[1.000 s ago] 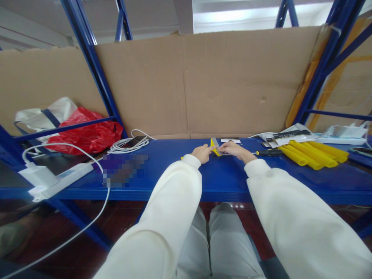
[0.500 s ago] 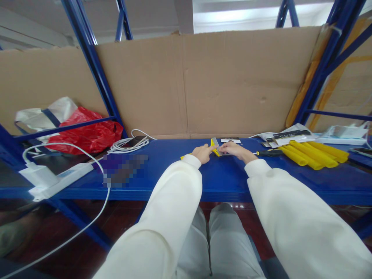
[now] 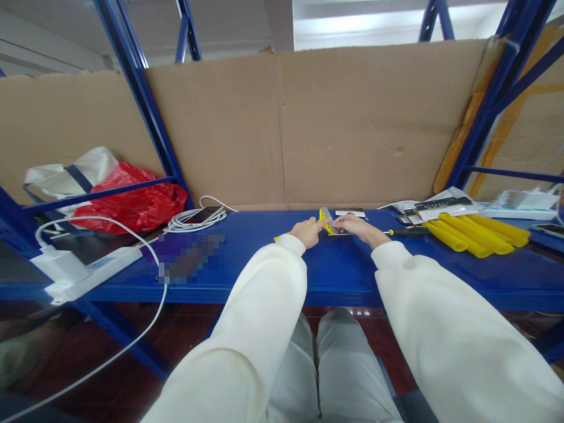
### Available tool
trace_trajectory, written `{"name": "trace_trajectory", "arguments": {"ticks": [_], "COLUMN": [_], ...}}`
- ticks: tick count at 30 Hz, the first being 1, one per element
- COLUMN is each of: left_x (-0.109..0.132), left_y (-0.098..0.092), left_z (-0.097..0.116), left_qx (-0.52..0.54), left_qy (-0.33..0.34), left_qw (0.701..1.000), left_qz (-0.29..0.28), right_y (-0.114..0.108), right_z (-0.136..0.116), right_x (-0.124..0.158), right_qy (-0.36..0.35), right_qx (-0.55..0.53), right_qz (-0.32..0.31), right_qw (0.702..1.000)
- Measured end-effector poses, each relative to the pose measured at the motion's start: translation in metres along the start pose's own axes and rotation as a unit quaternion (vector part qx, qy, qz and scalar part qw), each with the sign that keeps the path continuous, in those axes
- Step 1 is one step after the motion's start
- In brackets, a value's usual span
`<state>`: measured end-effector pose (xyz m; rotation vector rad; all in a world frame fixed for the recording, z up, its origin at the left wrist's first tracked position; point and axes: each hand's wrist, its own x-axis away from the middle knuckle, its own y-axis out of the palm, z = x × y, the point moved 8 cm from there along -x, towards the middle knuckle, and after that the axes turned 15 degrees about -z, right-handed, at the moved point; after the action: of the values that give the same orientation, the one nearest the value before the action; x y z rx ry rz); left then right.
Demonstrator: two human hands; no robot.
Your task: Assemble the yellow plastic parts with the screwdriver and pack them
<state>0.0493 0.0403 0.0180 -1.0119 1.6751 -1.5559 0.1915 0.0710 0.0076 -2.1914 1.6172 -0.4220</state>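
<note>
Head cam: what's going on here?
A person has both bare hands at a small yellow-and-grey piece on the blue shelf. The left hand has a finger against it; the right hand is bent over its near right side, grip unclear. A black-handled tool lies to the right, beside several yellow tubes.

Only slight shifts show: the yellow-and-grey piece [image 3: 326,215] between the hands has risen a touch and changed its tilt, its lower end now a little higher above the surface [image 3: 268,226]. More of the thin metal shaft [image 3: 338,235] below it has come into sight, and the left hand's [image 3: 307,232] extended fingertip sits slightly higher.
</note>
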Motion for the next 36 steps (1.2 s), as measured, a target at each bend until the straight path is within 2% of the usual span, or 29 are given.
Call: {"name": "trace_trajectory", "arguments": {"ticks": [6,13,22,31,36], "left_x": [0.000,0.004,0.006,0.005,0.005], "left_y": [-0.001,-0.004,-0.006,-0.005,-0.005], "left_z": [0.004,0.020,0.025,0.025,0.024], "left_qx": [-0.009,-0.034,-0.026,-0.027,-0.034], "left_qy": [0.005,0.036,0.043,0.042,0.042], "left_qw": [1.000,0.999,0.999,0.999,0.998], "left_qz": [0.009,0.000,0.015,0.017,0.012], "right_y": [-0.007,-0.013,-0.015,-0.015,-0.012], "right_z": [-0.001,-0.002,0.004,0.007,0.007], "right_x": [0.003,0.005,0.000,-0.004,-0.002], "right_qy": [0.002,-0.016,-0.006,-0.016,-0.015], "right_qx": [-0.013,-0.056,-0.107,-0.098,-0.132], "right_qz": [0.045,0.098,0.093,0.082,0.069], "right_qw": [0.999,0.994,0.990,0.992,0.989]}}
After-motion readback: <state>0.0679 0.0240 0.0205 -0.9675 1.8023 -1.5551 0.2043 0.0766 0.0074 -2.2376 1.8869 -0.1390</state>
